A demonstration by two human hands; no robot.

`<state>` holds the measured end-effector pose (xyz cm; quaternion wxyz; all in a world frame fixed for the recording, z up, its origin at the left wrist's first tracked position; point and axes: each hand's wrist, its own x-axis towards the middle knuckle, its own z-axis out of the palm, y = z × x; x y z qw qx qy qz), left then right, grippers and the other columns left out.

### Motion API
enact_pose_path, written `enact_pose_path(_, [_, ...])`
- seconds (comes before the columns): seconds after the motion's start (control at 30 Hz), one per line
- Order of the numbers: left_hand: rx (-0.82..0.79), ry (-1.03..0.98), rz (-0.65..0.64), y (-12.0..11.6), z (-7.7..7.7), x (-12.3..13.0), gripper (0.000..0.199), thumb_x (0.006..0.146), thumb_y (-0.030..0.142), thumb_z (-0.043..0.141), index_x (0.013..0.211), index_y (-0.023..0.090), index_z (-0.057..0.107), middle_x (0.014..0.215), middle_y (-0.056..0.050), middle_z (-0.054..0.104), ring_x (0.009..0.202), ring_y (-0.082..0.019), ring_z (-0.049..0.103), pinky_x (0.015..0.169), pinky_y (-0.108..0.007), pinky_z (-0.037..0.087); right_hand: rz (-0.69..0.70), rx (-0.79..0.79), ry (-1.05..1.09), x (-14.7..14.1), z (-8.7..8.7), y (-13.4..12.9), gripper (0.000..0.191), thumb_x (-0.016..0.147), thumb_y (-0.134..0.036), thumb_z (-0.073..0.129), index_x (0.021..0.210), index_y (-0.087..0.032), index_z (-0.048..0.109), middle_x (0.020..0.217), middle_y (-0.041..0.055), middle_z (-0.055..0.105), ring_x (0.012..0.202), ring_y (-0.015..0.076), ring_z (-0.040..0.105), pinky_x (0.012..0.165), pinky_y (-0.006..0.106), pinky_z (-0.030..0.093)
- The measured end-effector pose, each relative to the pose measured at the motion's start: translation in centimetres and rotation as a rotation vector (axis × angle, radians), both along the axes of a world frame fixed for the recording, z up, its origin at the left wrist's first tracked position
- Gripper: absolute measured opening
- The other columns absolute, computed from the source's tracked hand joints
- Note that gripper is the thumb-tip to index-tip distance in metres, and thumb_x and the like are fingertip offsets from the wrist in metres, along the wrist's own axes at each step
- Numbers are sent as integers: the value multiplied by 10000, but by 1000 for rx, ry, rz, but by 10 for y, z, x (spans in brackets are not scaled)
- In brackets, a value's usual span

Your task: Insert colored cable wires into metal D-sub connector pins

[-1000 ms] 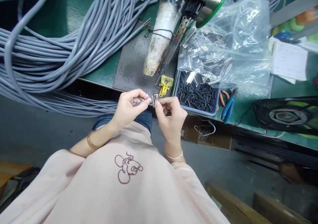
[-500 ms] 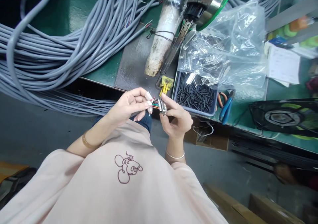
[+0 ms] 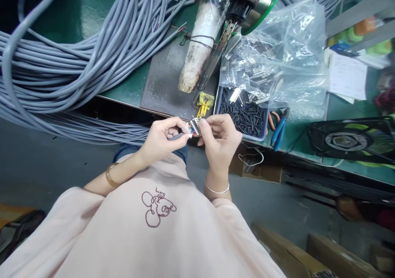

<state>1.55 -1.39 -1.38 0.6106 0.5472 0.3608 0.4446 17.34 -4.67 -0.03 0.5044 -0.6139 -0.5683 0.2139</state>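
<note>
Near the bench's front edge, my left hand [image 3: 166,137] pinches the end of a grey cable [image 3: 176,136], whose thin coloured wires [image 3: 190,130] reach a small metal connector with a row of pins [image 3: 195,126]. My right hand [image 3: 217,140] grips that connector between thumb and fingers from the right. Just beyond the connector stands a yellow clip-like piece [image 3: 204,102] on a dark plate [image 3: 163,80]. Above the plate hang a wrapped white tube [image 3: 197,56] and a metal-tipped tool [image 3: 217,54]. Whether each wire is joined to a pin is too small to tell.
Grey cables [image 3: 70,72] fill the bench's left. Right of the plate are a tray of black sleeves [image 3: 242,117], a plastic bag of connectors [image 3: 262,64], blue-handled pliers [image 3: 279,135] and a black fan [image 3: 348,140]. A cardboard box [image 3: 265,171] sits below the bench.
The connector has tilted and moved slightly left. My right hand has turned, its thumb now on top of the connector. My left hand has closed in around the cable end, nearer the pins.
</note>
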Motion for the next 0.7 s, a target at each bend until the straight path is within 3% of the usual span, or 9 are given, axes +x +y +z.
enact_pose_path(0.1, [-250, -104, 28, 4, -3, 3, 136, 670, 177, 744, 682, 156, 610, 617, 18, 621, 425, -18, 410, 399, -160, 315, -216, 311, -124, 2, -5, 0, 121, 974, -347, 635, 913, -242, 632, 618, -88, 573, 396, 52, 514, 368, 200, 356])
enact_pose_path(0.17, [-335, -152, 20, 9, -4, 3, 168, 648, 182, 764, 675, 158, 599, 581, 34, 604, 379, -10, 395, 365, -154, 301, -267, 449, -105, 5, -9, -2, 94, 1002, -330, 592, 1067, -268, 622, 633, -89, 610, 371, 63, 507, 352, 210, 372])
enact_pose_path(0.23, [-373, -187, 15, 12, -4, 3, 192, 634, 177, 780, 662, 159, 592, 572, 39, 603, 354, -6, 399, 344, -147, 294, -222, 450, -113, 7, -13, -4, 143, 1016, -278, 569, 1158, -282, 585, 730, -72, 707, 454, 92, 631, 413, 219, 495])
enact_pose_path(0.3, [-388, -213, 22, 15, -5, 3, 212, 633, 179, 794, 651, 158, 585, 577, 39, 610, 345, -2, 402, 331, -139, 279, -143, 387, -194, 9, -16, -6, 137, 999, -215, 594, 1124, -269, 600, 875, -41, 779, 664, 130, 762, 601, 264, 637])
enact_pose_path(0.4, [-383, -230, 23, 17, -6, 4, 232, 642, 193, 809, 655, 164, 579, 573, 44, 610, 339, -3, 402, 319, -137, 272, -1, 326, -356, 8, -21, -6, 108, 934, -149, 677, 974, -241, 636, 971, -6, 807, 888, 158, 798, 789, 294, 665])
enact_pose_path(0.53, [-293, -184, 76, 22, -9, 10, 237, 671, 208, 813, 671, 169, 579, 589, 53, 602, 380, 0, 402, 351, -132, 302, 40, 345, -453, 2, -26, 3, 140, 917, -118, 674, 861, -230, 613, 975, 19, 811, 877, 159, 794, 748, 285, 650])
enact_pose_path(0.7, [-140, -123, 218, 28, -9, 18, 234, 695, 227, 796, 686, 169, 569, 684, 30, 622, 554, -35, 543, 497, -130, 432, -15, 376, -461, -5, -25, 13, 170, 904, -77, 667, 858, -228, 607, 977, 26, 814, 880, 148, 792, 753, 262, 636])
